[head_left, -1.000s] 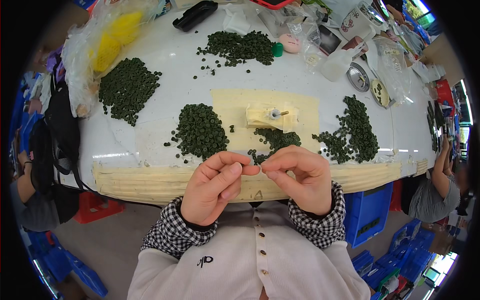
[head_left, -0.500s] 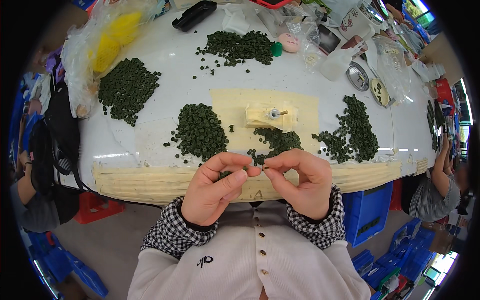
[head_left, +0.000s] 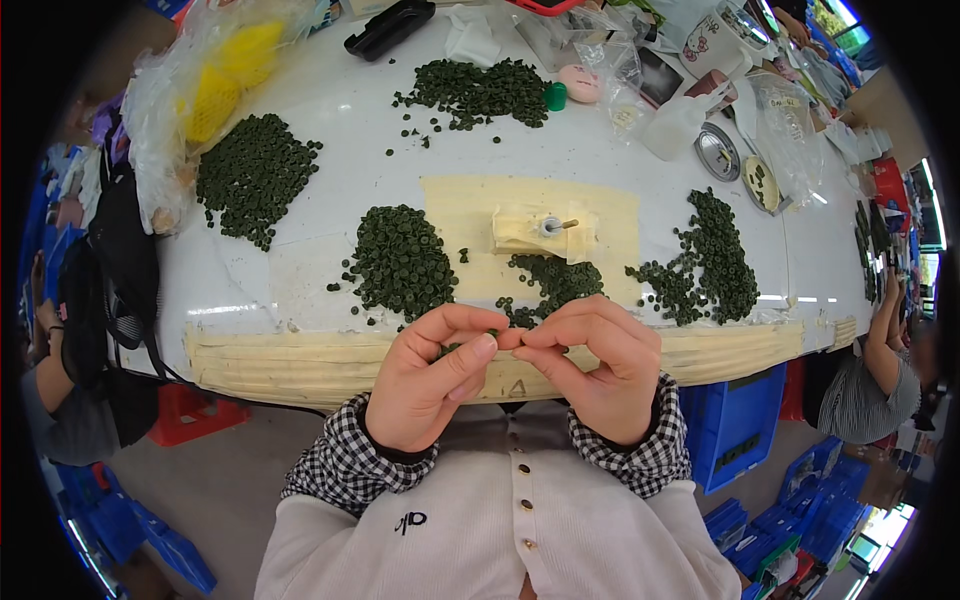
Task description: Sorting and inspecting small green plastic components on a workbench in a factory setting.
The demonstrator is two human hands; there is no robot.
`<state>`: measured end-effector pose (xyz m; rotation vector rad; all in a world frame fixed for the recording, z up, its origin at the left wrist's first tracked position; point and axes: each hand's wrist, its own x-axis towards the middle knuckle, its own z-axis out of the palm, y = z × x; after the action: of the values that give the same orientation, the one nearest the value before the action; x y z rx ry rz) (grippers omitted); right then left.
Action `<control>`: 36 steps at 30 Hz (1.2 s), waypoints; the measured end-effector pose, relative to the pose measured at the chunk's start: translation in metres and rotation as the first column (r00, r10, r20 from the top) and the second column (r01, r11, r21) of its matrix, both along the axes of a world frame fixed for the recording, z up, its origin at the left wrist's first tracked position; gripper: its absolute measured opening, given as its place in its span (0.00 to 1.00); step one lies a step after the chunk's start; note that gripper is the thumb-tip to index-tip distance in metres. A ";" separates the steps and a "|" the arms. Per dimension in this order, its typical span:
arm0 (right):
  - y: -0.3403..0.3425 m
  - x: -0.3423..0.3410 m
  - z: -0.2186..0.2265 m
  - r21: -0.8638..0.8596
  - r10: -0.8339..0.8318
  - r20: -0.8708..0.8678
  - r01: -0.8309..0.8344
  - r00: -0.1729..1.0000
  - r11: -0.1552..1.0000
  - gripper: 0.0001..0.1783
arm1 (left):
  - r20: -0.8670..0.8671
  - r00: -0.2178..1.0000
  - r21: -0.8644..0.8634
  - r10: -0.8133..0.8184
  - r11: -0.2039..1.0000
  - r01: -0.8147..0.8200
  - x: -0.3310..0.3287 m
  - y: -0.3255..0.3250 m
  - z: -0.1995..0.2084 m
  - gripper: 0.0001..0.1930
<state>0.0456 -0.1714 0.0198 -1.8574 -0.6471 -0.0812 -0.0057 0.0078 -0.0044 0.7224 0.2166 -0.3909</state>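
Just over the table's near edge my two hands meet at the fingertips. Several small dark green rings [head_left: 452, 349] lie in the curled fingers of my left hand [head_left: 420, 385], one of them by its thumb tip. My right hand [head_left: 608, 370] is closed in a pinch against the left fingertips; whatever it pinches is too small to make out. Beyond them is a small pile of green rings [head_left: 560, 281], in front of a tape-wrapped block [head_left: 512, 232] with a metal pin [head_left: 569, 225] sticking out sideways.
More piles of green parts lie at the left [head_left: 258, 180], centre left [head_left: 402, 258], back [head_left: 475, 92] and right [head_left: 722, 260]. A plastic bag with yellow contents [head_left: 228, 80] stands far left. Cup [head_left: 715, 45], round lid [head_left: 717, 152] and clear bags crowd the far right. Tape covers the table edge [head_left: 270, 365].
My right hand has moved slightly left, and its pinched fingertips now touch the fingers of my left hand. The left hand has barely moved.
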 end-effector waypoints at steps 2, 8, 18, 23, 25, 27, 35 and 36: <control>0.000 0.000 0.000 -0.009 -0.003 0.004 0.003 1.000 1.000 0.08 | -0.004 1.000 0.000 0.004 1.000 -0.004 0.000 0.000 0.000 0.10; 0.003 0.000 -0.002 -0.017 -0.023 0.040 0.024 0.999 1.000 0.09 | -0.023 0.999 0.001 0.029 1.000 -0.029 0.001 0.000 0.002 0.09; 0.004 0.002 0.000 -0.010 0.008 0.053 -0.007 0.999 1.000 0.10 | -0.028 0.999 0.048 0.027 0.999 -0.026 0.002 0.000 0.004 0.09; 0.001 0.001 -0.005 0.044 0.028 -0.042 -0.026 0.999 0.999 0.09 | 0.011 0.999 0.064 0.044 0.997 -0.044 -0.001 -0.001 0.001 0.09; 0.000 0.001 -0.004 0.048 0.029 -0.056 -0.027 0.998 0.998 0.09 | 0.025 0.999 0.070 0.030 0.997 -0.031 0.000 -0.001 0.000 0.09; 0.001 0.001 -0.003 0.047 0.035 -0.049 -0.032 0.998 0.998 0.09 | 0.001 1.000 0.058 0.002 0.998 -0.002 0.001 0.001 0.001 0.09; 0.008 -0.001 -0.003 0.028 0.017 0.002 -0.017 1.000 0.999 0.08 | -0.001 1.000 0.152 0.022 0.988 -0.021 0.000 -0.002 0.000 0.10; 0.008 -0.001 -0.002 0.025 0.016 0.005 -0.016 1.000 1.000 0.08 | 0.007 1.000 0.158 0.017 0.987 -0.018 0.000 -0.002 0.000 0.10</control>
<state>0.0443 -0.1633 0.0175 -1.8280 -0.6610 -0.0830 -0.0055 0.0055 -0.0043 0.8766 0.2507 -0.3580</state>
